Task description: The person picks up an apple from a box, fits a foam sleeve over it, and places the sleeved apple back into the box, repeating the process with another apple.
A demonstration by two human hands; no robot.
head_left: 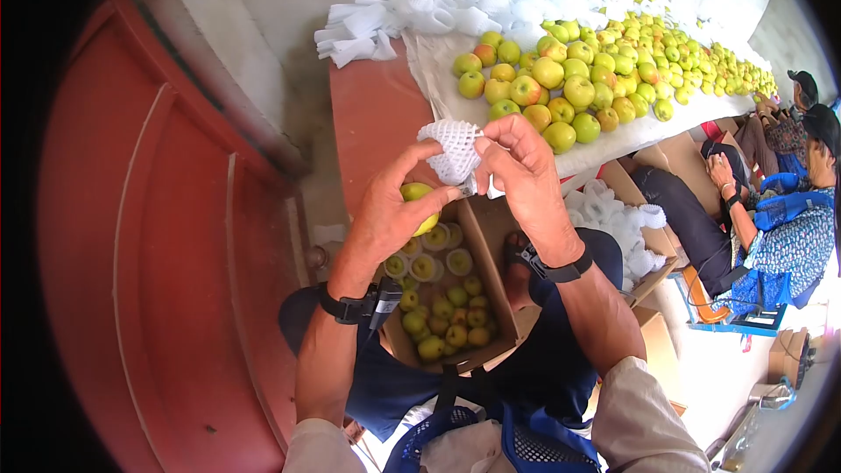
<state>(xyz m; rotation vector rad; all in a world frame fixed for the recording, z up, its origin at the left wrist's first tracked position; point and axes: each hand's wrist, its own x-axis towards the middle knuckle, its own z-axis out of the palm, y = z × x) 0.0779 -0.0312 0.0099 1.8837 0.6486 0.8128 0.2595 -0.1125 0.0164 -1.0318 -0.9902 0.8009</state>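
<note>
A green-yellow apple sits in the palm of my left hand, its fingers curled round it. The left index fingertip presses the side of a white foam net sleeve and the thumb reaches under it. On the sleeve's other side, my right hand pinches the edge between thumb and fingers. Whatever fills the rounded net is hidden by the foam. Below both hands, a cardboard box between my knees holds bare apples and several apples in foam nets.
A table ahead bears a large spread of apples and a heap of foam nets. More nets fill a box at right. Two people sit farther right. A red door stands left.
</note>
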